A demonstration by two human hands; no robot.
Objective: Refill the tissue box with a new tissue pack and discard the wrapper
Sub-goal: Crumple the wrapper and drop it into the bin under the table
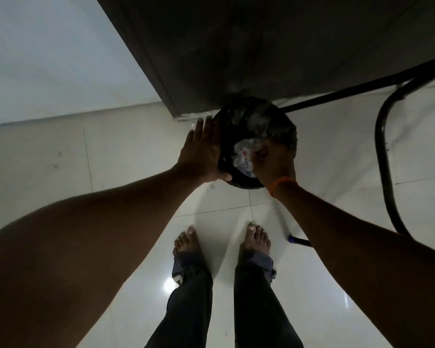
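A round dark bin lined with a black bag stands on the floor, right against a dark cabinet. My right hand, an orange band at its wrist, is over the bin's mouth, fingers closed on a crumpled clear plastic wrapper with a red mark. My left hand lies flat, fingers spread, against the bin's left rim, the thumb hooked on the near edge. The tissue box and the new pack are out of view.
A tall dark cabinet fills the upper middle. A black metal chair frame curves down at the right. My bare feet stand on glossy white floor tiles. A small blue-tipped object lies by my right forearm.
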